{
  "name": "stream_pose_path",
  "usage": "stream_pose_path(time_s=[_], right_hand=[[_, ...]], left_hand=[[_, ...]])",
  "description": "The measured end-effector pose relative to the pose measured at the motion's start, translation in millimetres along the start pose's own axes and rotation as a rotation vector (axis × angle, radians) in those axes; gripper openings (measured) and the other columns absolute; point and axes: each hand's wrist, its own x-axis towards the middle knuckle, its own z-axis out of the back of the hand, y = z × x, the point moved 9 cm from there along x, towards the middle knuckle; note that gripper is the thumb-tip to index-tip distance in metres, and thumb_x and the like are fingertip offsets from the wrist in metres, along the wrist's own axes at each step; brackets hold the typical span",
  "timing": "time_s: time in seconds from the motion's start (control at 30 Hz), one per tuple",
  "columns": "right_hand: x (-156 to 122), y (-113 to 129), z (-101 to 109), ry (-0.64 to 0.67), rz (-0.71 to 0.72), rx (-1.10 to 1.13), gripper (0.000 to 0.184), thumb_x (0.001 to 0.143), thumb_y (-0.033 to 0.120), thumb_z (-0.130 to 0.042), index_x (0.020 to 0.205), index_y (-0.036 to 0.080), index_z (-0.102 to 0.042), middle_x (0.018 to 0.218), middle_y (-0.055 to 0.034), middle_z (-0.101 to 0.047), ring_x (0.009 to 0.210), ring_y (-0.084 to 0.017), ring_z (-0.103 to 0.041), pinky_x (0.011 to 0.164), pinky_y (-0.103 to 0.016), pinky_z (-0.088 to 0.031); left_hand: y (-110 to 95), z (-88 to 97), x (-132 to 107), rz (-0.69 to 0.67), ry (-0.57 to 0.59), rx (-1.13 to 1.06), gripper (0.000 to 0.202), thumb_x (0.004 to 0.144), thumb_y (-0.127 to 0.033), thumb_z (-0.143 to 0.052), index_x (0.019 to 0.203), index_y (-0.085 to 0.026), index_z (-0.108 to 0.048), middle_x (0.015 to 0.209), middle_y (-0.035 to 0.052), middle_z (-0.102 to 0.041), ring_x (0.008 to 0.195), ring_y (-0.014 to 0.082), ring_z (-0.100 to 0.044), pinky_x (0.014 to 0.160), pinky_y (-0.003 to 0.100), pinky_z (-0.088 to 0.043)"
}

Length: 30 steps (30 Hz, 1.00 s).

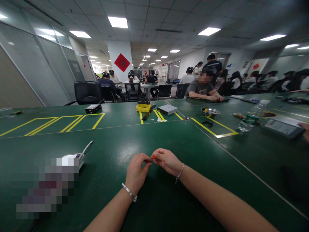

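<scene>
Above the green table (106,180), my two hands meet fingertip to fingertip. My left hand (137,169) is closed in a pinch on a small red and dark piece (148,160), too small to name. My right hand (167,160) pinches a small orange piece (153,157) right beside it. The two pieces touch or nearly touch; I cannot tell whether they are joined. A bracelet circles each wrist.
A partly blurred device with a white cable (87,147) lies at left. Farther back are a yellow bin (143,108), a grey box (167,110), a metal bowl (210,111) and a plastic bottle (246,125). A person (204,88) sits across the table.
</scene>
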Motion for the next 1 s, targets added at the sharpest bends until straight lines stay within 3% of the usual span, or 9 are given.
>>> stream_pose_path(time_s=[0.07, 0.3, 0.67, 1.0], right_hand=[[-1, 0, -1, -0.014, -0.004, 0.001, 0.025, 0.057, 0.029, -0.073, 0.067, 0.012, -0.057, 0.063, -0.0006, -0.060, 0.059, -0.008, -0.053, 0.061, -0.024, -0.041], [-9, -2, -13, -0.017, -0.052, 0.011, 0.026, 0.052, 0.025, -0.075, 0.069, 0.012, -0.061, 0.067, -0.0015, -0.060, 0.062, -0.008, -0.053, 0.067, -0.025, -0.042], [-9, -13, -7, -0.202, 0.058, -0.044, 0.027, 0.048, 0.031, -0.075, 0.062, 0.013, -0.059, 0.057, 0.0008, -0.055, 0.053, -0.007, -0.046, 0.056, -0.024, -0.036], [-17, -8, -9, -0.259, 0.111, -0.300, 0.036, 0.061, 0.045, -0.064, 0.078, 0.013, -0.068, 0.071, -0.0052, -0.063, 0.069, -0.014, -0.054, 0.062, -0.027, -0.040]], left_hand=[[-2, 1.8, 0, -0.020, -0.012, 0.015, 0.009, 0.071, -0.014, -0.051, 0.076, -0.021, -0.054, 0.078, 0.0006, -0.058, 0.074, 0.0153, -0.052, 0.066, 0.028, -0.041], [12, 8.6, -2, 0.148, -0.114, 0.043, 0.007, 0.069, -0.019, -0.052, 0.075, -0.020, -0.048, 0.069, -0.0015, -0.051, 0.063, 0.0145, -0.051, 0.058, 0.027, -0.041], [14, 5.3, -3, 0.157, -0.125, 0.006, 0.009, 0.069, -0.018, -0.052, 0.076, -0.020, -0.046, 0.069, -0.0013, -0.054, 0.066, 0.0146, -0.053, 0.061, 0.027, -0.042], [20, 13.0, -4, 0.224, -0.178, 0.022, 0.011, 0.069, -0.021, -0.052, 0.079, -0.020, -0.048, 0.069, -0.0011, -0.053, 0.065, 0.0155, -0.054, 0.061, 0.029, -0.044]])
